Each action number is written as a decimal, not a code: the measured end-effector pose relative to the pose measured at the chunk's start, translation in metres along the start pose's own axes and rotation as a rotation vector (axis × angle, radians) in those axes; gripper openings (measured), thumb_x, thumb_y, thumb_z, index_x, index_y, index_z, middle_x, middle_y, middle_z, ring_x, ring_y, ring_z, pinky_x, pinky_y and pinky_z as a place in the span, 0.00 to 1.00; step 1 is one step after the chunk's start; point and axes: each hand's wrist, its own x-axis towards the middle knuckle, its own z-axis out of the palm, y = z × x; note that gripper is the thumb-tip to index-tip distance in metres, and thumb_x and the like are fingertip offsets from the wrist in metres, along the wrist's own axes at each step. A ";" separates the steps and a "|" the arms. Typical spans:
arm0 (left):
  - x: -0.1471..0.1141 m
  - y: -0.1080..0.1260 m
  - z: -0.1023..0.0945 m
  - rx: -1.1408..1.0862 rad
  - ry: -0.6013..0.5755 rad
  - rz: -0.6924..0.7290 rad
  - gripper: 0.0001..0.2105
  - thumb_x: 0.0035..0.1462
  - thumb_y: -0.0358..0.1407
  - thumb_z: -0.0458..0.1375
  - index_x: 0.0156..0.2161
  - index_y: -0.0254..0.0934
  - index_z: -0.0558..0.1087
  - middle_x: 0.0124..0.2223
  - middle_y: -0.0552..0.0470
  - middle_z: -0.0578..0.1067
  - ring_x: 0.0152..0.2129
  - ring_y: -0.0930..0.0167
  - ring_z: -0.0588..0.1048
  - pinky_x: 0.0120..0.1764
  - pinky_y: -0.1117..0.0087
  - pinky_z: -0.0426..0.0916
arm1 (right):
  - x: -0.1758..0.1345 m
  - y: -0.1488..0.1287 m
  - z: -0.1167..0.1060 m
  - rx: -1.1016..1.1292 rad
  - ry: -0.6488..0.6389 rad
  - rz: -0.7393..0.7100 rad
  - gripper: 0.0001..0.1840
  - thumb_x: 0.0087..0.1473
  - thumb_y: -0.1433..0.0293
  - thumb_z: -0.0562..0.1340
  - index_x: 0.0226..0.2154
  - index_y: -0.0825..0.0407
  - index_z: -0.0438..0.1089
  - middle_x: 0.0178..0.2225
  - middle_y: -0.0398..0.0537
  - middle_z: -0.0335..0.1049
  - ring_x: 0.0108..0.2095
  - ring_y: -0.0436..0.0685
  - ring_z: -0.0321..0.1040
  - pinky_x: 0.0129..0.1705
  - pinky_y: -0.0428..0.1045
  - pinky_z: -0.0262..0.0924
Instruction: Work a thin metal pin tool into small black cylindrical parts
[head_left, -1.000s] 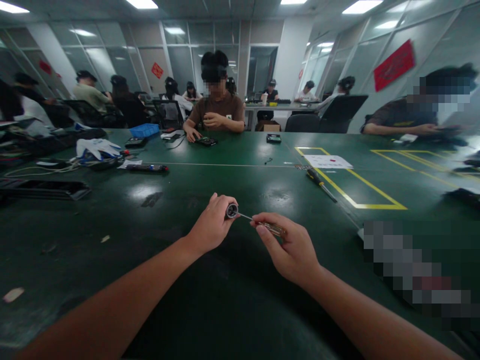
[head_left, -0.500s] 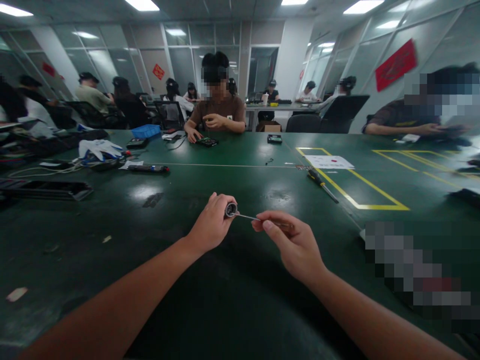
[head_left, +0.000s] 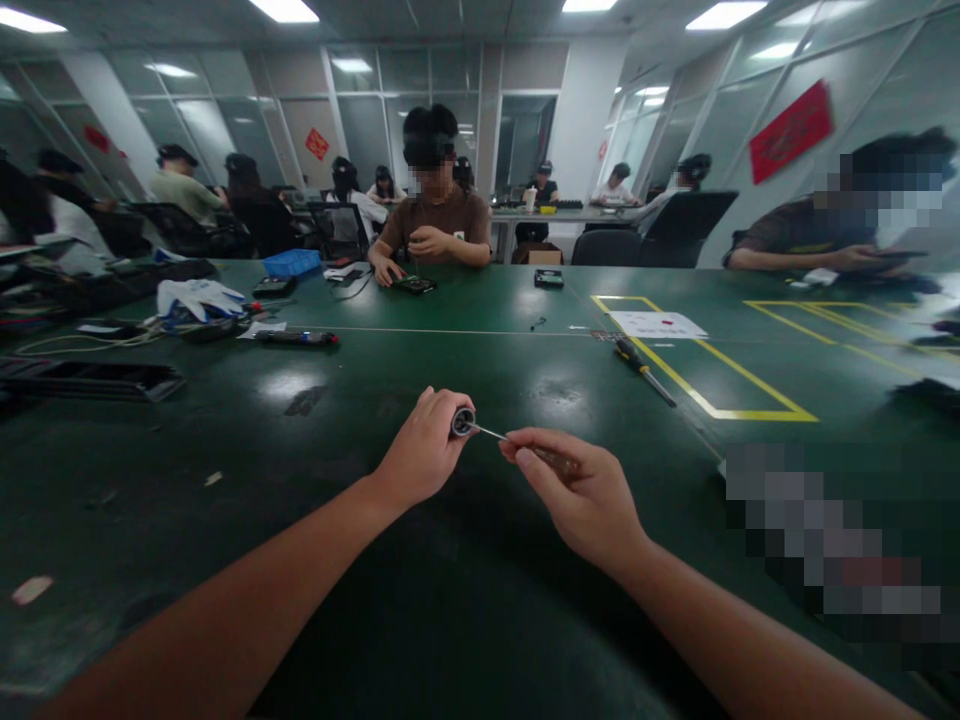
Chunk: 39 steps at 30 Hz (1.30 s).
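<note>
My left hand (head_left: 421, 447) is wrapped round a dark cylindrical part (head_left: 463, 421), its round open end turned toward me and to the right. Most of that part is hidden by my fingers. Closed on the brownish handle of a thin screwdriver (head_left: 491, 433), my right hand (head_left: 581, 487) holds it from the right. The screwdriver's shaft points left, its tip at or inside the cylinder's open end; exact contact is too small to tell. Both hands are above the green table (head_left: 450, 610).
A yellow-and-black screwdriver (head_left: 645, 370) lies right of centre beside yellow tape and a white sheet (head_left: 656, 324). Gloves (head_left: 199, 300), a blue tray (head_left: 291, 262), a dark pen-like tool (head_left: 296, 338) and a black frame (head_left: 90, 380) lie left. One person (head_left: 435, 220) works opposite.
My right hand has shifted slightly left, toward the cylinder, with its grip on the handle changed a little. The screwdriver's exposed shaft looks shorter. My left hand stays in place.
</note>
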 end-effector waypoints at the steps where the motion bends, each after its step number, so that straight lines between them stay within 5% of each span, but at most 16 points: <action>1: 0.000 0.000 0.000 0.001 -0.001 -0.001 0.06 0.65 0.30 0.57 0.46 0.40 0.65 0.43 0.50 0.73 0.42 0.65 0.72 0.60 0.48 0.62 | 0.000 0.000 0.000 -0.014 0.005 -0.001 0.10 0.63 0.64 0.64 0.44 0.47 0.79 0.40 0.49 0.83 0.40 0.60 0.81 0.45 0.56 0.75; 17: 0.000 0.004 -0.002 -0.011 -0.027 -0.017 0.06 0.65 0.29 0.57 0.45 0.39 0.66 0.42 0.51 0.72 0.42 0.65 0.72 0.60 0.46 0.62 | 0.000 -0.001 -0.002 -0.085 -0.011 0.000 0.10 0.63 0.65 0.63 0.45 0.47 0.79 0.41 0.49 0.83 0.40 0.60 0.81 0.45 0.56 0.74; 28: -0.001 0.001 0.001 -0.031 0.010 -0.028 0.06 0.64 0.28 0.57 0.45 0.38 0.66 0.42 0.50 0.72 0.42 0.64 0.72 0.54 0.52 0.67 | 0.012 0.004 0.005 0.455 0.023 0.250 0.12 0.57 0.63 0.69 0.42 0.51 0.79 0.38 0.50 0.83 0.39 0.58 0.80 0.50 0.58 0.74; 35: -0.001 0.003 0.002 -0.038 0.010 -0.057 0.09 0.62 0.26 0.58 0.46 0.38 0.67 0.43 0.50 0.72 0.43 0.64 0.72 0.52 0.53 0.67 | 0.003 0.004 0.004 0.131 -0.022 0.114 0.09 0.61 0.64 0.65 0.42 0.46 0.80 0.41 0.49 0.82 0.42 0.60 0.79 0.50 0.58 0.71; 39: -0.001 0.003 0.002 -0.036 0.040 -0.054 0.08 0.63 0.27 0.58 0.45 0.38 0.67 0.42 0.50 0.72 0.42 0.64 0.72 0.50 0.55 0.68 | 0.007 0.004 0.005 0.323 -0.029 0.183 0.08 0.59 0.66 0.67 0.41 0.47 0.80 0.40 0.48 0.82 0.42 0.58 0.78 0.49 0.56 0.71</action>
